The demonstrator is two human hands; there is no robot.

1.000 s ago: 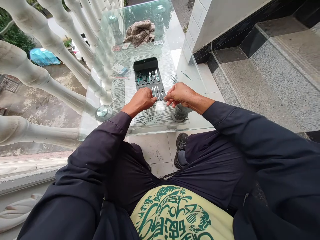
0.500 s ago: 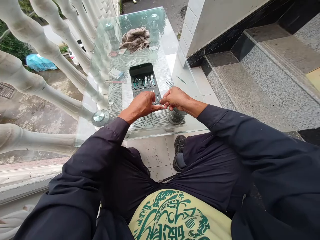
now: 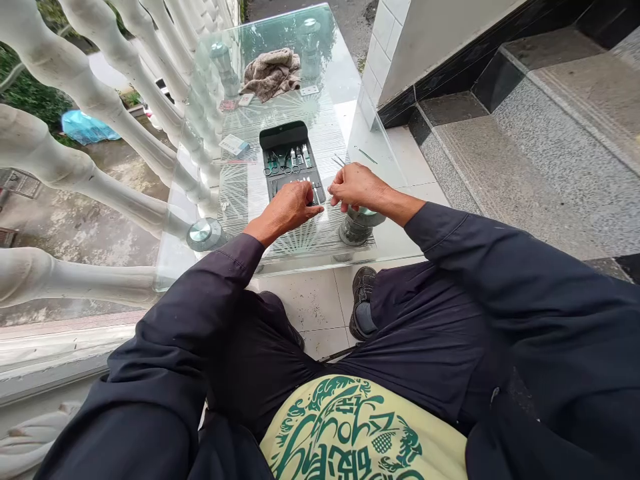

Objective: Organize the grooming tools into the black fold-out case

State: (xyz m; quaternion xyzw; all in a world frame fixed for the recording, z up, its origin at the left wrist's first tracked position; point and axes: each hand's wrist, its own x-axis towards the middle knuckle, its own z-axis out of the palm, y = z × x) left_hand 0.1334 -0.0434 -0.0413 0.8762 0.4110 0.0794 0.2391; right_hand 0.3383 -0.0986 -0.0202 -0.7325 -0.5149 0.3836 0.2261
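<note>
An unfolded black manicure case point(image 3: 286, 136) lies on the glass table, with small scissors, nail clippers and other metal tools in its slots. My left hand point(image 3: 289, 208) is at its near edge, fingers curled over the lower part and thumb pointing right. It covers the case's near left corner. Just right of the case, my right hand point(image 3: 356, 187) hovers with fingertips drawn together; whatever they may hold is too small to make out. Beyond this hand lie thin metal tools point(image 3: 339, 160) and a slim green-toned tool point(image 3: 368, 155).
The glass table point(image 3: 340, 257) has round metal-capped legs. A crumpled brown towel point(image 3: 273, 73) lies toward its far end, and a small white-and-blue box point(image 3: 234, 145) left of the case. White balusters point(image 3: 135, 140) stand at left, stone steps point(image 3: 540, 153) at right.
My hands, which met at the case's near right corner, are now apart. The right hand has moved slightly up and right; the left stays by the case. The view has shifted a little.
</note>
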